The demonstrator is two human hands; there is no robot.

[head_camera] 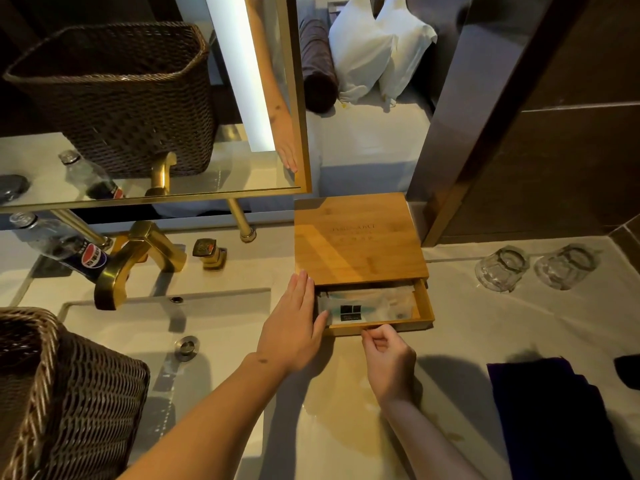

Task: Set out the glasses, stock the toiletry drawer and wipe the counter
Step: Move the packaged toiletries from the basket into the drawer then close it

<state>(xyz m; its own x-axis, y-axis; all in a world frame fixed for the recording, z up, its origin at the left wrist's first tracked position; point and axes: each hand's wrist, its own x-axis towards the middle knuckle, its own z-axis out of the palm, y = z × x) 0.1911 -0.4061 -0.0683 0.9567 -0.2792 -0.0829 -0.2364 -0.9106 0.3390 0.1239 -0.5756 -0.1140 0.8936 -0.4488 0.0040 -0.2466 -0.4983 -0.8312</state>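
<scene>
A bamboo toiletry box (358, 237) stands on the pale counter (485, 323) right of the sink. Its drawer (424, 306) is pulled partly out toward me and holds clear-wrapped toiletry packets (363, 308). My left hand (294, 323) lies flat with fingers together against the box's left side. My right hand (386, 351) pinches the drawer's front edge from below. Two clear glasses (502, 268) (566, 266) sit upside down on the counter to the right of the box. A dark folded cloth (554, 420) lies at the near right.
A sink basin (166, 327) with gold faucet (138, 258) is left of the box. A Pepsi bottle (65, 247) lies behind the faucet. A woven basket (52, 393) fills the near left. A mirror (156, 98) hangs above; a dark wall panel (536, 116) rises at the right.
</scene>
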